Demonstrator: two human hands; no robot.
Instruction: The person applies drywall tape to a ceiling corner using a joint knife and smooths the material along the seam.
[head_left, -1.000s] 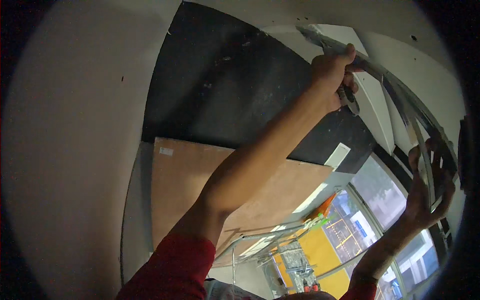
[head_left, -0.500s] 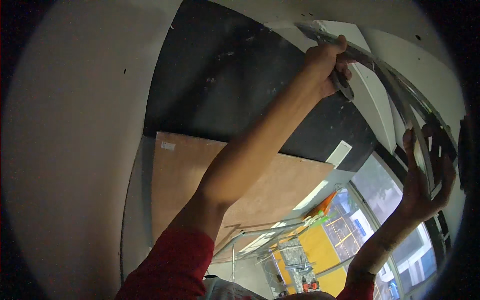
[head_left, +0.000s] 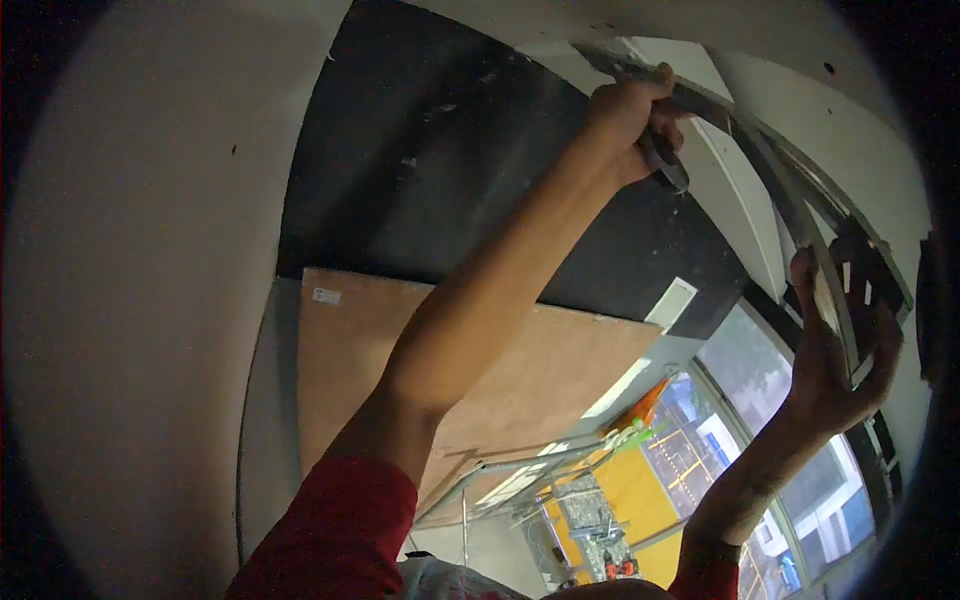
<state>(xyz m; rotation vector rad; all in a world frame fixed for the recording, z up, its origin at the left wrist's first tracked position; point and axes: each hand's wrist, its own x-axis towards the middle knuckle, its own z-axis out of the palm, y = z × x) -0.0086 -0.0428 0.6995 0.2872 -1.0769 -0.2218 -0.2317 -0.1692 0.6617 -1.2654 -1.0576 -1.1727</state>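
Both my arms reach up toward the ceiling at the upper right. My left hand is closed around a dark tool with a rounded lower end. Most of that tool is hidden by the palm and fingers, so its kind does not show. The same hand lies against a long grey metal strip, shaped like a thin channel, which bends in the wide view. Farther right, my right hand grips the strip's lower end, with the thumb on one side and the fingers on the other.
A black panel and a brown wooden board stand beyond my left arm. White ceiling edges run beside the strip. Below are a metal rail frame, a yellow surface, and large windows at the right.
The view has shifted a little. My left hand and the dark tool appear slightly farther left, and the tool has turned a little. Both hands keep their grips.
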